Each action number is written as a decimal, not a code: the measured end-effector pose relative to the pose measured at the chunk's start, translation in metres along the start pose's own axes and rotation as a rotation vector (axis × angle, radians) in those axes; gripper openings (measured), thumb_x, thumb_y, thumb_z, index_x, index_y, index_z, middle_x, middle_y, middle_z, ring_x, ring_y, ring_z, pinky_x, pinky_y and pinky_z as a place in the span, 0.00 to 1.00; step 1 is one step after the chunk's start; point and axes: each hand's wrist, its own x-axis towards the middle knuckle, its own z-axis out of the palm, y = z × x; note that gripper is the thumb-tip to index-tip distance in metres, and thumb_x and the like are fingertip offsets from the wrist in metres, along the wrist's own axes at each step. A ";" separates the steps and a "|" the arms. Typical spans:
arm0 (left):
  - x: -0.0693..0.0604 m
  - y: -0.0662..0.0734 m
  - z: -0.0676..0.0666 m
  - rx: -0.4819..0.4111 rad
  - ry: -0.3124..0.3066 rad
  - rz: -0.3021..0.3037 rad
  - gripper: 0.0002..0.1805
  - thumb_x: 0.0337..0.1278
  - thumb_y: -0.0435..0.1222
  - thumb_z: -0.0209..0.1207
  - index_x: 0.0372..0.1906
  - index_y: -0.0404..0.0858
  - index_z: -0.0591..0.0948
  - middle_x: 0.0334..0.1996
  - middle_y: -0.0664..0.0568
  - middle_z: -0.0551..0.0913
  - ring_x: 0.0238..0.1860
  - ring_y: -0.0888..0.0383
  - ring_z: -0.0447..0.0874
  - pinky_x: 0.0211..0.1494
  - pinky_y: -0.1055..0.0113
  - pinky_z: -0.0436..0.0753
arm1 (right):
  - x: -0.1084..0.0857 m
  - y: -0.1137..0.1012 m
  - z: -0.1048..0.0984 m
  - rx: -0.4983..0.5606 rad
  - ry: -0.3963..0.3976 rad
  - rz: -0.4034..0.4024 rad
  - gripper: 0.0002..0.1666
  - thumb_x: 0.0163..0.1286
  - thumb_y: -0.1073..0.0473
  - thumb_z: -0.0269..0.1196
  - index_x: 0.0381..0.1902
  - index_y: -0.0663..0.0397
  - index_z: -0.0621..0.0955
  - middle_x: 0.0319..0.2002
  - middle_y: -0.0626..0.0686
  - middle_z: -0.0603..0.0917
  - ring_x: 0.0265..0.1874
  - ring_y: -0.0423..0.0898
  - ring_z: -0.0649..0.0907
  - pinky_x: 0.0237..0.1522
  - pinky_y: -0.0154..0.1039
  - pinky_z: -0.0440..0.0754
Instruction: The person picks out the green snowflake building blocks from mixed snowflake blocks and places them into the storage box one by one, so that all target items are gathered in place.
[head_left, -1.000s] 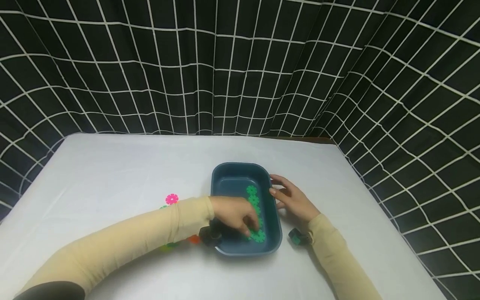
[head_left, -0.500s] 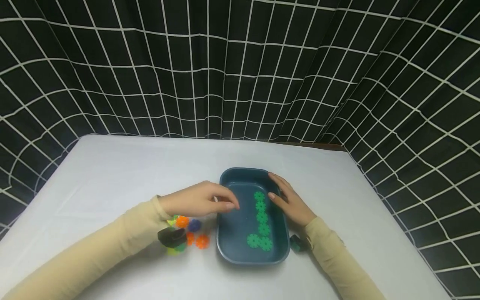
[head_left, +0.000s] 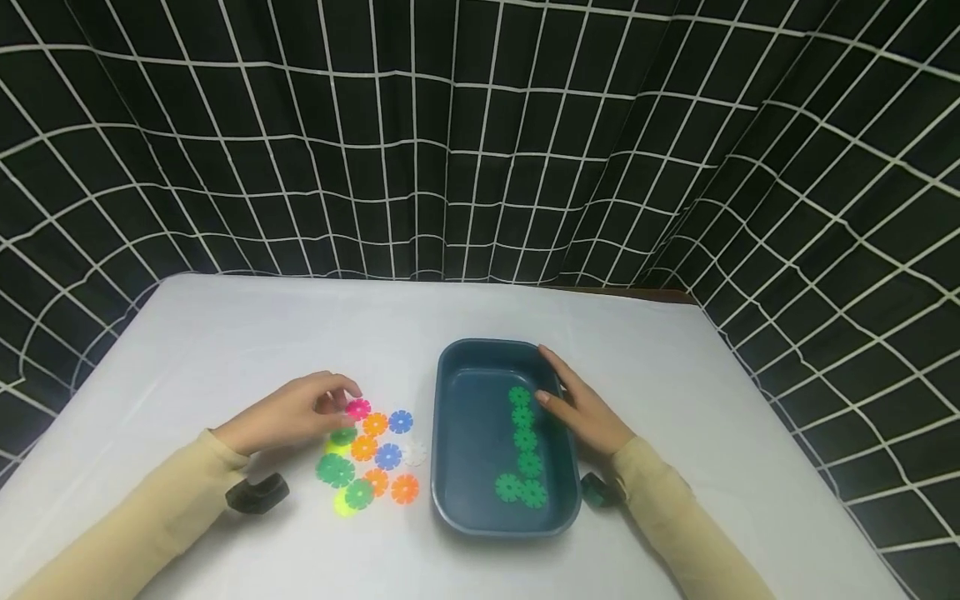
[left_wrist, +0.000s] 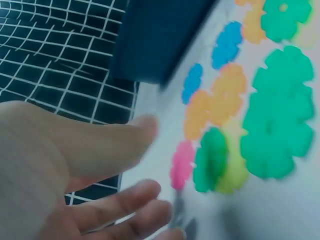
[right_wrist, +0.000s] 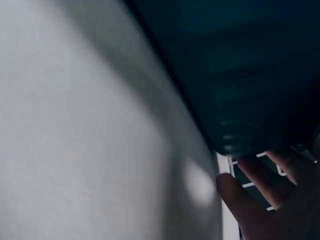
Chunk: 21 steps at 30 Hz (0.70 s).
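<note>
My left hand (head_left: 300,408) hovers at the left side of a group of flower-shaped plastic discs, fingers bent and thumb apart. A pink disc (head_left: 358,409) lies just by its fingertips; in the left wrist view the gap between thumb and fingers holds nothing. Around it lie orange discs (head_left: 405,489), blue discs (head_left: 401,422), green discs (head_left: 335,471), yellow discs (head_left: 345,503) and a whitish disc (head_left: 414,453). My right hand (head_left: 588,412) holds the right wall of a blue plastic tub (head_left: 472,521), thumb over the rim. Several green discs (head_left: 525,438) lie inside in an L-shaped row.
A white cloth (head_left: 300,317) covers the table. Behind and at the sides hangs a black curtain with a white grid (head_left: 375,150). Dark wrist cameras, one on the left arm (head_left: 257,493) and one on the right arm (head_left: 596,490), sit low over the cloth.
My left hand has moved left out of the tub to the loose discs, uncovering the green row. My right thumb has come over the tub's rim, and the view has shifted slightly.
</note>
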 end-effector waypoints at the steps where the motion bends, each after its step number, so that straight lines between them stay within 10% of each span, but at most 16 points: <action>1: -0.002 -0.001 0.001 0.009 0.000 -0.009 0.19 0.51 0.40 0.68 0.49 0.43 0.79 0.39 0.53 0.78 0.38 0.57 0.74 0.42 0.61 0.75 | 0.000 -0.005 -0.001 0.002 -0.012 0.003 0.40 0.73 0.52 0.54 0.76 0.42 0.49 0.76 0.55 0.50 0.74 0.59 0.52 0.68 0.64 0.53; 21: -0.005 -0.008 0.013 -0.039 0.070 0.100 0.13 0.48 0.32 0.69 0.37 0.49 0.80 0.27 0.61 0.77 0.32 0.61 0.74 0.39 0.69 0.75 | 0.009 0.024 0.001 0.050 -0.051 0.039 0.40 0.71 0.45 0.55 0.72 0.17 0.47 0.76 0.46 0.49 0.75 0.56 0.51 0.67 0.65 0.51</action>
